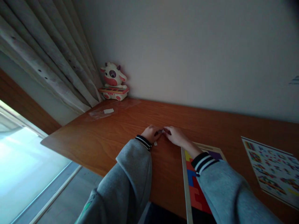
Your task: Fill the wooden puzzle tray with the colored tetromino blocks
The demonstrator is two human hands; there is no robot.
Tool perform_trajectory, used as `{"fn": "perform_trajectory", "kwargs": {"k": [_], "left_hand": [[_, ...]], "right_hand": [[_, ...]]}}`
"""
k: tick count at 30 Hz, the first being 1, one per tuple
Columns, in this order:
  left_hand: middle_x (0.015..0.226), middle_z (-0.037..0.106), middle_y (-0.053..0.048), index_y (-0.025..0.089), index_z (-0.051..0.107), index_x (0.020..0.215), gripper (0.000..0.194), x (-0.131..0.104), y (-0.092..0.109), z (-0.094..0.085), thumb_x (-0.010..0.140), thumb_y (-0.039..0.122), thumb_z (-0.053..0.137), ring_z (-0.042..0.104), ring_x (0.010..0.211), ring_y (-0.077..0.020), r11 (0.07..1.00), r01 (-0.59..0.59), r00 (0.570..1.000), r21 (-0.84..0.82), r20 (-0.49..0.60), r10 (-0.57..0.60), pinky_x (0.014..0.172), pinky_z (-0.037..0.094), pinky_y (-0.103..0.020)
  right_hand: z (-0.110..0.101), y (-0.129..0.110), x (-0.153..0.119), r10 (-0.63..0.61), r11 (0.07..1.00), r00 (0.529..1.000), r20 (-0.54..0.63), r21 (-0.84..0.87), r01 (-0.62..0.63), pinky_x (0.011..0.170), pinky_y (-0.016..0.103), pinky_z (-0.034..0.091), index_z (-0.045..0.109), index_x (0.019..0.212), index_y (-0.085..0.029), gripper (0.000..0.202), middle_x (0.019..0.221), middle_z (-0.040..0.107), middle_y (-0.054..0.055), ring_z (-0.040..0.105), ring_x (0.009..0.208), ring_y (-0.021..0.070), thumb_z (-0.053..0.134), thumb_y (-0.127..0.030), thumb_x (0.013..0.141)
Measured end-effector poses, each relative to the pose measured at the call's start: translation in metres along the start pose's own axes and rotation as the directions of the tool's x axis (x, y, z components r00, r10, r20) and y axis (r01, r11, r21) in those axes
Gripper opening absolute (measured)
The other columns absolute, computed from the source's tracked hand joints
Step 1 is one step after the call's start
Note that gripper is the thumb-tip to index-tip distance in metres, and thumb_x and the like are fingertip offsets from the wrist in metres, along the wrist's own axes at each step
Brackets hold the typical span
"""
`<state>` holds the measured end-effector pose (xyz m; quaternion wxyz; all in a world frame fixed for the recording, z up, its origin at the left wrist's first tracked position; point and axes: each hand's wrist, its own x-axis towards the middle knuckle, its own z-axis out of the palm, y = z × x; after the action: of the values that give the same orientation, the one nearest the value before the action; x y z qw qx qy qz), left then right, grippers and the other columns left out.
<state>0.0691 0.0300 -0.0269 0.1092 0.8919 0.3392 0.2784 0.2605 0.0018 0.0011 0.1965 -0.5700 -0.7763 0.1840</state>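
My left hand (152, 133) and my right hand (174, 135) meet over the middle of the wooden table, fingers curled toward each other. Between their fingertips is a small whitish piece (160, 131), too small to name; both hands seem to pinch it. Just below my left hand lies a small white scrap (155, 143) on the tabletop. Under my right forearm is a puzzle board (184, 174) with a pale wooden rim and red, blue, yellow, purple and black pieces, partly covered by the grey sleeve.
A cow-shaped toy keyboard (114, 82) stands in the far left corner by the curtain (63, 56). Clear plastic film (98, 115) with a white label (108, 111) lies before it. A printed picture sheet (272, 171) lies at the right. The table (112, 137) ends at the left.
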Motion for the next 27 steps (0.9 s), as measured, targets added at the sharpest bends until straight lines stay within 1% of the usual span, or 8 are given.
{"fn": "perform_trajectory", "kwargs": {"k": [3, 9, 14, 18, 22, 25, 27], "left_hand": [[0.101, 0.074, -0.007, 0.018, 0.068, 0.114, 0.029, -0.002, 0.002, -0.002, 0.086, 0.021, 0.062, 0.067, 0.095, -0.0215, 0.999, 0.037, 0.999, 0.008, -0.005, -0.037, 0.091, 0.051, -0.033], [0.099, 0.074, -0.004, 0.020, 0.069, 0.113, 0.029, -0.003, 0.004, -0.005, 0.084, 0.023, 0.065, 0.067, 0.092, -0.0194, 0.998, 0.067, 0.998, -0.001, -0.014, -0.067, 0.089, 0.052, -0.030], [0.101, 0.074, -0.005, 0.020, 0.069, 0.110, 0.028, -0.003, 0.004, -0.007, 0.083, 0.024, 0.066, 0.067, 0.095, -0.0196, 0.999, 0.051, 0.999, 0.000, -0.012, -0.051, 0.092, 0.050, -0.031], [0.098, 0.074, -0.007, 0.017, 0.070, 0.107, 0.026, -0.002, 0.002, -0.006, 0.083, 0.025, 0.067, 0.067, 0.094, -0.0226, 0.998, 0.054, 0.998, 0.017, -0.013, -0.054, 0.093, 0.049, -0.035], [0.096, 0.074, -0.006, 0.018, 0.070, 0.106, 0.025, -0.003, 0.000, -0.006, 0.083, 0.026, 0.068, 0.067, 0.092, -0.0215, 0.997, 0.070, 0.997, 0.016, -0.018, -0.069, 0.090, 0.050, -0.033], [0.098, 0.074, -0.003, 0.021, 0.070, 0.106, 0.023, -0.004, 0.000, -0.007, 0.084, 0.027, 0.067, 0.067, 0.093, -0.0190, 0.997, 0.075, 0.997, 0.005, -0.016, -0.075, 0.090, 0.050, -0.030], [0.100, 0.074, -0.003, 0.020, 0.069, 0.107, 0.024, -0.004, 0.001, -0.009, 0.085, 0.028, 0.067, 0.067, 0.093, -0.0188, 0.997, 0.079, 0.997, -0.001, -0.015, -0.079, 0.089, 0.050, -0.030]], "right_hand": [[0.000, 0.002, 0.003, -0.024, 1.000, 1.000, 0.013, -0.008, 0.025, 0.081, 0.033, 0.047, 0.071, 0.111, -0.019, 0.025, 0.101, 0.073, 0.011, 0.067, 0.093, 0.0239, 0.057, -0.023, 0.090], [-0.002, 0.007, 0.004, -0.043, 0.998, 0.999, 0.028, 0.044, 0.042, 0.075, 0.030, 0.048, 0.070, 0.109, -0.021, 0.023, 0.096, 0.074, 0.007, 0.067, 0.083, 0.0203, 0.064, -0.028, 0.087], [0.001, 0.010, 0.006, 0.012, 0.994, 1.000, 0.021, 0.111, -0.014, 0.070, 0.029, 0.049, 0.069, 0.098, -0.016, 0.019, 0.090, 0.074, 0.007, 0.067, 0.078, 0.0185, 0.070, -0.026, 0.082], [0.004, 0.013, 0.004, 0.055, 0.984, 0.998, 0.002, 0.168, -0.055, 0.070, 0.028, 0.049, 0.065, 0.096, -0.015, 0.021, 0.089, 0.073, 0.008, 0.067, 0.077, 0.0169, 0.073, -0.024, 0.079], [0.005, 0.013, 0.001, 0.050, 0.975, 0.999, -0.007, 0.218, -0.047, 0.070, 0.027, 0.050, 0.062, 0.094, -0.017, 0.020, 0.090, 0.072, 0.006, 0.066, 0.077, 0.0153, 0.074, -0.024, 0.079], [0.005, 0.012, -0.002, 0.040, 0.969, 0.999, -0.011, 0.245, -0.036, 0.068, 0.027, 0.050, 0.061, 0.091, -0.018, 0.018, 0.087, 0.072, 0.005, 0.066, 0.075, 0.0147, 0.073, -0.024, 0.080], [0.004, 0.010, -0.004, 0.029, 0.965, 1.000, -0.011, 0.260, -0.025, 0.066, 0.026, 0.050, 0.062, 0.088, -0.019, 0.015, 0.084, 0.072, 0.004, 0.065, 0.073, 0.0143, 0.073, -0.025, 0.080]]}}
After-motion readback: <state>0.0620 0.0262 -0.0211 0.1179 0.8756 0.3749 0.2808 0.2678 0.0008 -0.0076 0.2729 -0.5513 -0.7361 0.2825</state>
